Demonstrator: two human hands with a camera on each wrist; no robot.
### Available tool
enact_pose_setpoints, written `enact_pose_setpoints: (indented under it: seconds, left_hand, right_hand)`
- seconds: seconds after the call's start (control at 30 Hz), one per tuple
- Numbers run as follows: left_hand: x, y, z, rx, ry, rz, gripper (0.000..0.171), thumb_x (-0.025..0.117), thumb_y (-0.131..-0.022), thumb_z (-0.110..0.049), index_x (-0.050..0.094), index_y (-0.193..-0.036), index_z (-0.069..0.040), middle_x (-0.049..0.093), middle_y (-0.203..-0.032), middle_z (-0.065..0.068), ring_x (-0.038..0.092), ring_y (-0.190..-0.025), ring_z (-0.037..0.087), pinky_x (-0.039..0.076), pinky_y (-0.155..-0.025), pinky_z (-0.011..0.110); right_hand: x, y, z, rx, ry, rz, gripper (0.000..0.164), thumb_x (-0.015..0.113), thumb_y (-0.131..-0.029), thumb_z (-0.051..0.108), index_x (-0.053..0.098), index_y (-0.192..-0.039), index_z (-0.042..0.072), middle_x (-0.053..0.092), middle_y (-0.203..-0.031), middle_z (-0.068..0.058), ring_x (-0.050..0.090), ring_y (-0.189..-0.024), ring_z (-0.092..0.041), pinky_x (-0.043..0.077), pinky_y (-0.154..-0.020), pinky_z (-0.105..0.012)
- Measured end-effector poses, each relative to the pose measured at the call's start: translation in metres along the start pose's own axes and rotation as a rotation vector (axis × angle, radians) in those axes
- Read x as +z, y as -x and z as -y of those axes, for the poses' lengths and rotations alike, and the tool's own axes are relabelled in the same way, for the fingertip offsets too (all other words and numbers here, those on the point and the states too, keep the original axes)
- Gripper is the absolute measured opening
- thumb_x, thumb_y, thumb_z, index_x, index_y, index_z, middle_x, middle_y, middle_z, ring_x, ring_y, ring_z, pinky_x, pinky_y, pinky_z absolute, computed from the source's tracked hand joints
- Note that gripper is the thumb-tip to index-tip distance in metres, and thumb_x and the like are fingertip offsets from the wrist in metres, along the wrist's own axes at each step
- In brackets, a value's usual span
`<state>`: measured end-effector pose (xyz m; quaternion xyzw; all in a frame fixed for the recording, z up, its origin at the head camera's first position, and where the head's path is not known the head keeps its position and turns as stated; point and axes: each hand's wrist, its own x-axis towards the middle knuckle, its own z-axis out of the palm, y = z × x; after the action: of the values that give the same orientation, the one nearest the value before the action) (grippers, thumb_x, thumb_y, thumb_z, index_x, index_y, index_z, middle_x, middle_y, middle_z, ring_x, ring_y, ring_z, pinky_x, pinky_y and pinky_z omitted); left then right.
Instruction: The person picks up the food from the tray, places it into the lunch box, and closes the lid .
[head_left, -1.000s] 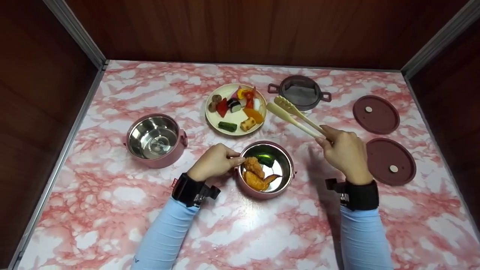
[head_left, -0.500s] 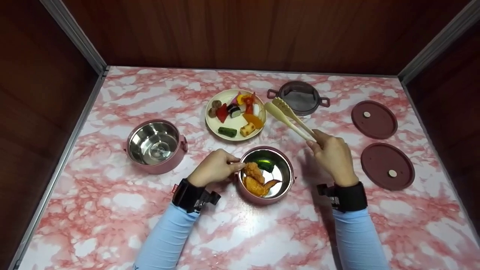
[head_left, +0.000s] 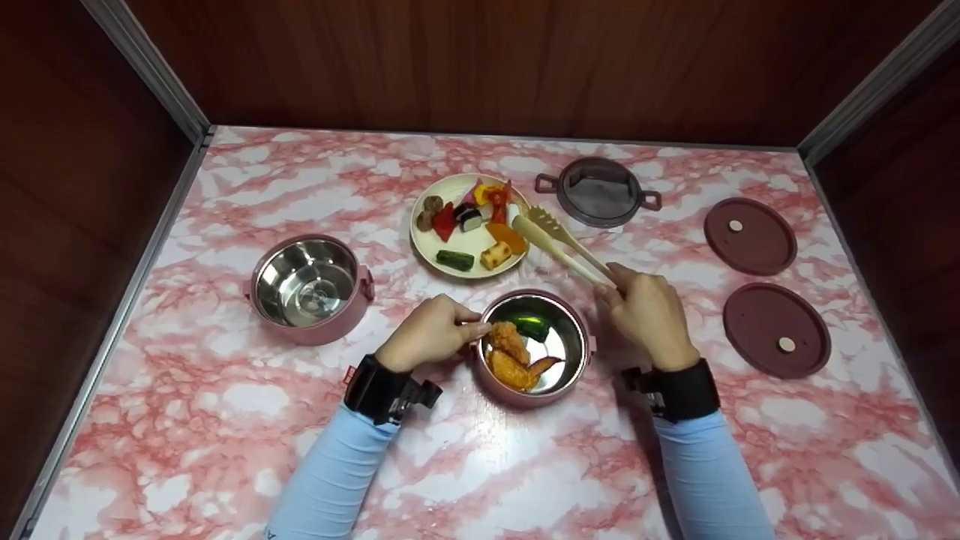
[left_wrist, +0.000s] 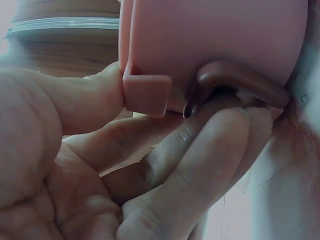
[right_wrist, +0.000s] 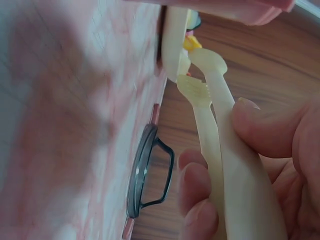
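Observation:
My left hand (head_left: 431, 330) holds the left side of a pink lunch pot (head_left: 525, 397). In the left wrist view the thumb presses near the rim and the curled fingers (left_wrist: 215, 145) reach the brown side handle (left_wrist: 245, 82). Inside the steel pot lie fried chicken pieces (head_left: 514, 364) and a green vegetable piece (head_left: 531, 325). Pale tongs (head_left: 559, 247) are gripped in my right hand (head_left: 649, 315), their two arms slightly apart. The tong tips overlap the right edge of a cream plate (head_left: 469, 251), near an egg-white piece and an orange slice (head_left: 508, 238); nothing is between them.
A second pink pot (head_left: 322, 330) stands to the left, its steel inside bare. Behind the tongs lies a dark see-through lid (head_left: 600, 195) with side handles. Two round maroon lids (head_left: 750, 244) rest at the right. Dark wood panels (head_left: 495, 67) border the table.
My right hand has moved left with the tongs, bringing their tips from beside the dark lid to the plate's right edge. My left hand keeps its hold on the pot.

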<state>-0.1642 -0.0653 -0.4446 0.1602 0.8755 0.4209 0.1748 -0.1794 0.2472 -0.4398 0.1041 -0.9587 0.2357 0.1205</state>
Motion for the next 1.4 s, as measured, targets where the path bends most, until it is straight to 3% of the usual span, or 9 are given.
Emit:
enact_pose_setpoints:
  seconds: [0.23,0.63,0.87,1.13,1.4]
  left_hand:
    - [0.001,0.002,0.0,0.021,-0.023,0.0,0.025,0.068,-0.095,-0.032,0.08,-0.088,-0.01,0.057,-0.056,-0.005,0.05,-0.052,0.01,0.041,-0.056,0.027]
    - [-0.001,0.001,-0.001,0.026,-0.028,-0.002,0.028,0.067,-0.096,-0.033,0.079,-0.085,-0.01,0.053,-0.055,-0.008,0.048,-0.052,0.01,0.04,-0.056,0.027]
    - [-0.001,0.001,-0.001,0.053,-0.032,-0.015,0.027,0.067,-0.096,-0.029,0.078,-0.083,-0.008,0.052,-0.054,-0.009,0.047,-0.052,0.009,0.038,-0.056,0.027]
    - [-0.001,0.0,0.0,0.067,-0.042,-0.018,0.03,0.067,-0.096,-0.031,0.076,-0.076,-0.011,0.05,-0.053,-0.009,0.046,-0.051,0.01,0.038,-0.054,0.027]
    - [-0.002,0.001,0.001,0.055,-0.051,-0.018,0.031,0.067,-0.096,-0.035,0.078,-0.079,-0.011,0.056,-0.056,-0.007,0.048,-0.052,0.011,0.039,-0.055,0.027]
  right_hand:
    - [-0.011,-0.009,0.013,0.047,0.027,0.077,0.013,0.07,-0.091,0.019,0.065,-0.083,0.01,0.063,-0.069,-0.014,0.06,-0.064,-0.04,0.041,-0.054,-0.053]
    - [-0.052,-0.063,0.056,0.116,0.191,0.34,0.03,0.062,-0.094,0.028,0.065,-0.073,0.006,0.062,-0.074,-0.016,0.058,-0.069,-0.036,0.044,-0.061,-0.051]
    - [-0.059,-0.096,0.095,0.198,0.36,0.421,0.021,0.055,-0.087,0.024,0.064,-0.085,0.005,0.064,-0.096,-0.024,0.062,-0.086,-0.047,0.049,-0.067,-0.061]
    - [-0.059,-0.126,0.127,0.231,0.478,0.525,0.02,0.055,-0.083,0.02,0.063,-0.097,0.008,0.063,-0.107,-0.023,0.06,-0.092,-0.042,0.051,-0.07,-0.056]
    - [-0.053,-0.13,0.149,0.143,0.639,0.557,0.029,0.053,-0.088,0.025,0.066,-0.106,0.006,0.064,-0.106,-0.02,0.061,-0.093,-0.039,0.051,-0.074,-0.053]
